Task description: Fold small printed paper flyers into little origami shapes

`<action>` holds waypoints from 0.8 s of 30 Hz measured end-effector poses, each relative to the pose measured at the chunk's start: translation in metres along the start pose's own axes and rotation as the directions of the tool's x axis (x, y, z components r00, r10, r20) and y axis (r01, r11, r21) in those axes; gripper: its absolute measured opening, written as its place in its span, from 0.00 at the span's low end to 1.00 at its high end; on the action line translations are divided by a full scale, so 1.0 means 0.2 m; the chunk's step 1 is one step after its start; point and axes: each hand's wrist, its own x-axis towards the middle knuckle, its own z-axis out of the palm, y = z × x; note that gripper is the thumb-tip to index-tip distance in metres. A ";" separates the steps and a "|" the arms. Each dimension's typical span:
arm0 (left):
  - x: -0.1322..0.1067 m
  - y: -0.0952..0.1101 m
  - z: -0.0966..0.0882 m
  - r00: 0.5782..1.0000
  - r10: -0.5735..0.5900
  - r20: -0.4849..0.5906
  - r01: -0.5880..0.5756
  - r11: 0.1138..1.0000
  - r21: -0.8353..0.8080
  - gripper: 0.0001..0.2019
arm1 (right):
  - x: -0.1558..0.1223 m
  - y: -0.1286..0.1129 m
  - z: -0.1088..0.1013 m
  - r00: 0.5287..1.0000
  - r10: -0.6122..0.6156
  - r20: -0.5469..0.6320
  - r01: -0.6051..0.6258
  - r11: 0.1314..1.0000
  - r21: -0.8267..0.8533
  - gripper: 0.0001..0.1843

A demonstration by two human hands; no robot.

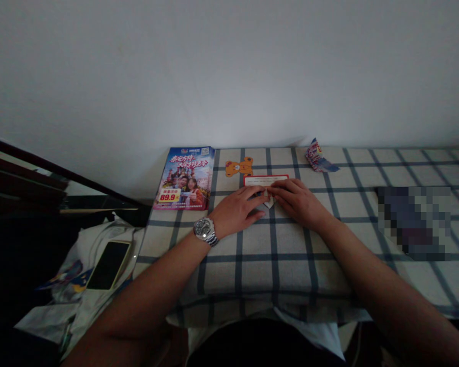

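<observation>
A sheet of printed paper with a red border (266,179) lies on the checked tablecloth, its lower end coming to a white folded point between my hands. My left hand (239,210), with a metal watch (205,230) on its wrist, presses its fingertips on the left side of the paper. From the right, my right hand (297,202) holds the paper with bent fingers close to the left fingertips. Both hands nearly touch over the fold and cover much of the sheet.
A stack of colourful flyers (185,178) lies left of my hands. Behind them is a bear cutout (239,166); a crumpled printed paper (319,158) stands near the wall. A blurred dark item (413,221) lies right. A phone (109,265) rests on white cloth, lower left.
</observation>
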 end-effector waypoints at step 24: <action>-0.01 -0.01 -0.02 1.000 0.018 0.013 -0.018 1.000 0.018 0.20 | 0.00 0.01 -0.02 0.996 -0.076 0.042 0.075 0.997 0.007 0.18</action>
